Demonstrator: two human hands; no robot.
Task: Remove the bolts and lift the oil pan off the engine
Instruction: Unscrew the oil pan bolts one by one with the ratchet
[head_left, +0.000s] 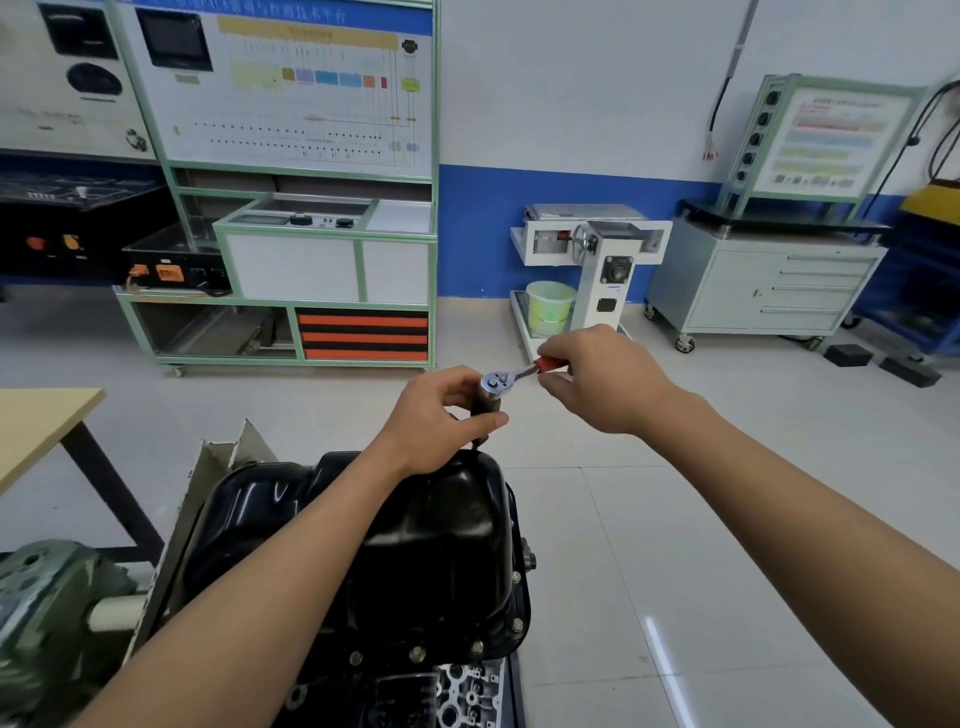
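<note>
Two bare forearms (260, 597) reach up from the bottom edge toward the middle of the frame. Between them, at bottom centre, part of the engine (467, 691) shows as pale metal with many holes. On top of it sits the pan (363, 545), glossy black and domed, filling the lower centre. Several bolts (477, 647) are seated along its flange on the lower right side.

Just above the pan's far end, the left hand (436, 415) has its fingers and thumb curled round a dark socket (488, 410) that points down at the pan's far rim. Whether its tip is on a bolt cannot be told. The socket hangs from the silver head of a ratchet (496, 383). The right hand (597, 384), a little right of centre, grips the ratchet's red handle with fingers wrapped closed round it.

At the left edge stands a wooden table (41, 421) with dark legs. Behind, across the upper left, a green-framed board (280, 88) carries a wiring diagram. Against the blue-and-white wall at upper centre right is a pale green bucket (550, 306), and at right a grey cabinet (769, 286) with drawers, on castors. Pale floor (675, 519) tiles fill the right side.
</note>
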